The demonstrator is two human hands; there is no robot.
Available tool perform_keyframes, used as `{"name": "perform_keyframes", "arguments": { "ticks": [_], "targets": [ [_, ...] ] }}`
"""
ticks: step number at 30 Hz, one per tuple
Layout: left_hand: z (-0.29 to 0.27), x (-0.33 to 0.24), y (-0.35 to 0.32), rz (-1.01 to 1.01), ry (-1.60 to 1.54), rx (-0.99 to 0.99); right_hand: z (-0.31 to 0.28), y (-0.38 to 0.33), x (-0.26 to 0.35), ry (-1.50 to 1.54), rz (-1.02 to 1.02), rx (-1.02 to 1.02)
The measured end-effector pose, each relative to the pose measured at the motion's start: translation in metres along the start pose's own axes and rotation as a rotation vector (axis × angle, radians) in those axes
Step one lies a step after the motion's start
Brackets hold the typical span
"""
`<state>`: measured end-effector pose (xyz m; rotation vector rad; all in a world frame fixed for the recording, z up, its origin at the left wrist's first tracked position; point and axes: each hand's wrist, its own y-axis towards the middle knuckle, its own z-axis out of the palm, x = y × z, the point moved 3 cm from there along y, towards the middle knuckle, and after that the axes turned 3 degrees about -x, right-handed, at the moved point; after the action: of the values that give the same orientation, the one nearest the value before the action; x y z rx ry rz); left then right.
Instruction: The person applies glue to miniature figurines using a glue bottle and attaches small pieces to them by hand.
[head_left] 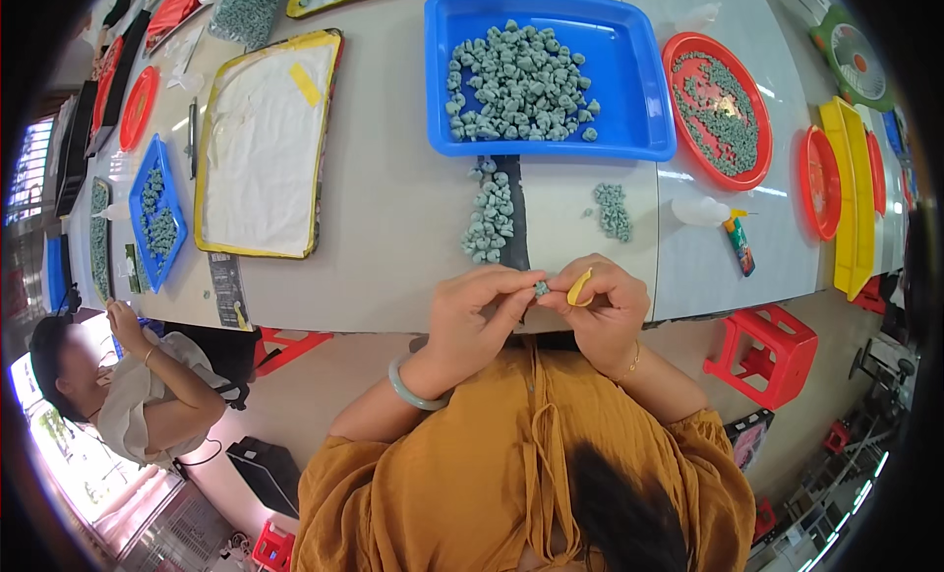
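My left hand (477,314) is closed, with thumb and forefinger pinching a small grey-green piece (541,289). From the other side my right hand (612,316) meets it, its fingertips closed on the same piece. A curved yellow strip (580,287) lies among the right fingers; whether it is held or wrapped round one cannot be made out. Just beyond my left hand lies a loose pile of larger grey-green pieces (489,218). Smaller pieces form a second pile (613,213) past my right hand. A blue tray (629,129) heaped with the larger pieces stands farther back.
At right are a red round tray (678,56) of small pieces, a white squeeze bottle (700,212) and a glue tube (739,245). A cloth-lined yellow-rimmed tray (261,149) lies left. Another person (157,385) sits far left. A red stool (762,356) stands right, below the table edge.
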<state>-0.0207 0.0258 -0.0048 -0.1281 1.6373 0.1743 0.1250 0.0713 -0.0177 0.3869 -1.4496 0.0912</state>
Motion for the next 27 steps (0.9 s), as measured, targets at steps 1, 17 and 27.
{"name": "perform_keyframes", "arguments": {
  "ticks": [1,17,27],
  "targets": [
    [-0.001,-0.003,0.001,0.014,0.004,-0.02,0.001,0.003,0.003,-0.03,-0.013,0.046],
    [-0.022,-0.016,0.014,-0.267,-0.119,0.049,0.003,-0.011,0.006,0.065,-0.031,0.015],
    [-0.053,-0.039,0.067,0.456,0.745,-0.212,0.002,-0.008,0.006,0.036,-0.05,0.099]
  ]
}}
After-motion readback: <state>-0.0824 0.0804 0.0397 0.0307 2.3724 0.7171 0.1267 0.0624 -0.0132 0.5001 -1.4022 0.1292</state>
